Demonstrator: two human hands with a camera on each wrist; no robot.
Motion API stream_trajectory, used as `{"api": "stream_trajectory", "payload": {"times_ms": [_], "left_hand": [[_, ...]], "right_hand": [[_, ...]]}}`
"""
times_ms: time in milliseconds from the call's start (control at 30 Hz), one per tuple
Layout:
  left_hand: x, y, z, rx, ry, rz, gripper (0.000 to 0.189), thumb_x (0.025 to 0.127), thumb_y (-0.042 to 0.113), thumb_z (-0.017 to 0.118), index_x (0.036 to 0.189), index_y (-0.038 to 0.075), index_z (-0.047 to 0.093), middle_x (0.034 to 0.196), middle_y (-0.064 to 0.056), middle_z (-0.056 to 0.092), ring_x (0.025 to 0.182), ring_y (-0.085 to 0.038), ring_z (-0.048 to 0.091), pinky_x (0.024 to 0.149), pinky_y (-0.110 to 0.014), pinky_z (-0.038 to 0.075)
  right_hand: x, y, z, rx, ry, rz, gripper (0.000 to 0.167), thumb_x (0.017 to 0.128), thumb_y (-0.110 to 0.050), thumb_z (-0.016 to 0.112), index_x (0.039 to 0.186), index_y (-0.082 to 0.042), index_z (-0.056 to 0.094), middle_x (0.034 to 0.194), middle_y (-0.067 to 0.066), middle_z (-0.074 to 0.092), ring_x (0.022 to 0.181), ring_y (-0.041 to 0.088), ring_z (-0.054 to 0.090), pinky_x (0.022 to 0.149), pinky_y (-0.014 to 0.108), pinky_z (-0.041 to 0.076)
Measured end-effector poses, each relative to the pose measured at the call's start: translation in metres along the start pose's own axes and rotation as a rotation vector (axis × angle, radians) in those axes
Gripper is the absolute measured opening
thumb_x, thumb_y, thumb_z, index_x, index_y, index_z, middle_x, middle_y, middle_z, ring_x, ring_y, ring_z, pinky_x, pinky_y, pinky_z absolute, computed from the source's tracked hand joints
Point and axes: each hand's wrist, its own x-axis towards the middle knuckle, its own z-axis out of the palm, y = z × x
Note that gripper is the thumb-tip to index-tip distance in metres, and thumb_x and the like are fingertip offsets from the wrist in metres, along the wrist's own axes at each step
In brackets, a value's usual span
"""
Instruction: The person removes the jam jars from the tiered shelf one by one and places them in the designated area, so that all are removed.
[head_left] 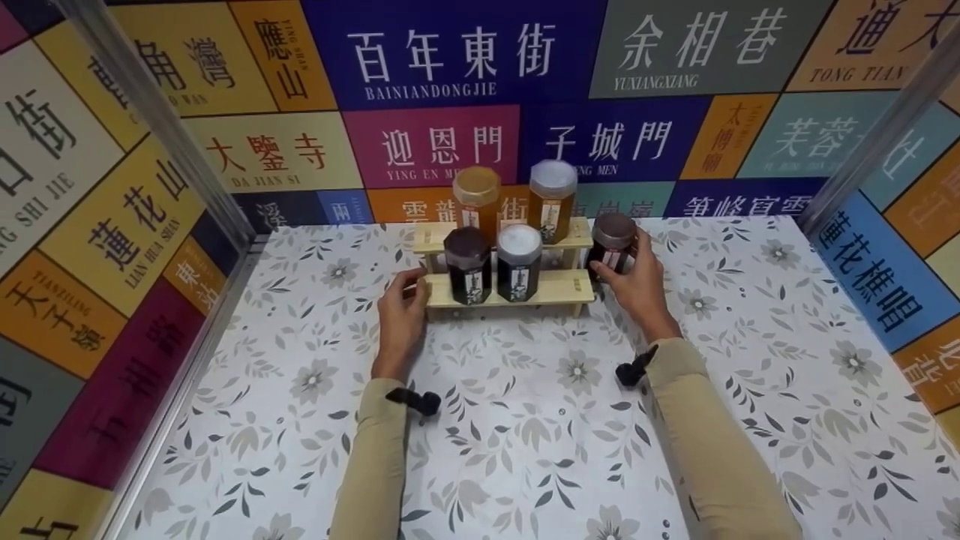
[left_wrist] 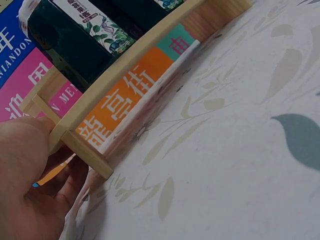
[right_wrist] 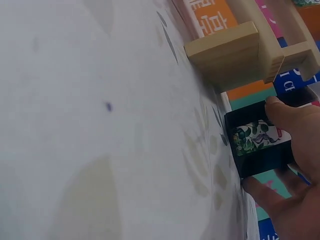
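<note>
A two-tier wooden rack (head_left: 555, 289) stands toward the back of the table. Two dark jars with labels, one with a dark lid (head_left: 466, 281) and one with a white lid (head_left: 519, 277), sit on its lower step. On the upper step are two amber jars, yellow-lidded (head_left: 477, 187) and white-lidded (head_left: 553, 202). My left hand (head_left: 401, 315) grips the rack's left end, its thumb by the step and fingers beside the leg (left_wrist: 90, 155). To the right of the rack, my right hand (head_left: 637, 281) holds a third dark jar (right_wrist: 260, 135) upright between thumb and fingers.
A white tablecloth (head_left: 487, 420) with grey leaves and flowers covers the table. Colourful panels with Chinese lettering (head_left: 450, 56) rise behind and along both sides. Metal posts (head_left: 862, 135) stand at the back corners.
</note>
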Motion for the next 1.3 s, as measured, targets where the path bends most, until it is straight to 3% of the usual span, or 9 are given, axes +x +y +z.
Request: {"api": "stream_trajectory", "payload": {"times_ms": [200, 467, 667, 767, 900, 1133, 1300], "left_hand": [[0.0, 0.0, 0.0, 0.0, 0.003, -0.01, 0.026, 0.112, 0.025, 0.061, 0.134, 0.017, 0.073, 0.135, -0.009, 0.073, 0.119, -0.027, 0.074, 0.1, -0.04, 0.061], [-0.002, -0.002, 0.002, -0.014, -0.008, 0.045, 0.028, 0.113, 0.022, 0.06, 0.136, 0.011, 0.072, 0.135, -0.011, 0.073, 0.122, -0.027, 0.073, 0.107, -0.042, 0.058], [-0.001, -0.002, 0.0, 0.001, -0.006, 0.018, 0.027, 0.113, 0.026, 0.06, 0.135, 0.016, 0.072, 0.135, -0.007, 0.073, 0.12, -0.025, 0.073, 0.106, -0.039, 0.058], [-0.001, -0.002, -0.001, 0.017, -0.002, 0.022, 0.027, 0.113, 0.026, 0.059, 0.135, 0.016, 0.073, 0.134, -0.008, 0.073, 0.119, -0.027, 0.073, 0.104, -0.041, 0.059], [-0.001, -0.001, -0.001, 0.013, 0.0, 0.005, 0.027, 0.113, 0.028, 0.06, 0.135, 0.018, 0.073, 0.131, -0.007, 0.073, 0.115, -0.026, 0.074, 0.097, -0.041, 0.061], [-0.001, -0.002, 0.0, 0.02, 0.011, 0.004, 0.027, 0.113, 0.028, 0.06, 0.134, 0.019, 0.073, 0.13, -0.005, 0.073, 0.113, -0.024, 0.073, 0.097, -0.039, 0.061], [-0.001, -0.001, 0.0, 0.029, 0.008, 0.013, 0.027, 0.113, 0.027, 0.06, 0.134, 0.017, 0.073, 0.13, -0.007, 0.073, 0.113, -0.024, 0.073, 0.099, -0.041, 0.06]], "right_hand": [[0.001, 0.001, 0.003, -0.028, -0.003, -0.004, 0.095, 0.099, -0.025, 0.082, 0.171, -0.013, 0.022, 0.168, 0.021, 0.044, 0.156, 0.039, 0.045, 0.125, 0.056, 0.041], [-0.015, 0.0, 0.003, 0.033, -0.022, 0.008, 0.111, 0.102, -0.028, 0.078, 0.175, -0.022, -0.006, 0.181, 0.019, 0.009, 0.164, 0.044, 0.026, 0.128, 0.063, 0.033], [-0.028, -0.022, -0.001, 0.011, 0.139, -0.039, 0.096, 0.102, -0.023, 0.075, 0.174, -0.013, 0.012, 0.178, 0.018, 0.021, 0.165, 0.036, 0.024, 0.131, 0.06, 0.028], [-0.034, -0.036, 0.002, 0.039, 0.202, -0.076, 0.087, 0.102, -0.019, 0.074, 0.171, -0.01, 0.022, 0.171, 0.02, 0.032, 0.16, 0.035, 0.032, 0.127, 0.059, 0.035], [-0.044, -0.053, 0.011, 0.094, 0.221, -0.111, 0.073, 0.103, -0.019, 0.072, 0.164, -0.008, 0.033, 0.157, 0.021, 0.045, 0.148, 0.036, 0.046, 0.117, 0.057, 0.046], [-0.059, -0.074, 0.038, 0.229, 0.117, -0.204, 0.058, 0.104, -0.021, 0.073, 0.153, -0.005, 0.045, 0.143, 0.017, 0.055, 0.13, 0.037, 0.06, 0.106, 0.056, 0.055], [-0.065, -0.085, 0.056, 0.329, -0.072, -0.188, 0.056, 0.105, -0.025, 0.073, 0.153, -0.012, 0.048, 0.143, 0.013, 0.059, 0.129, 0.034, 0.067, 0.105, 0.053, 0.059]]}}
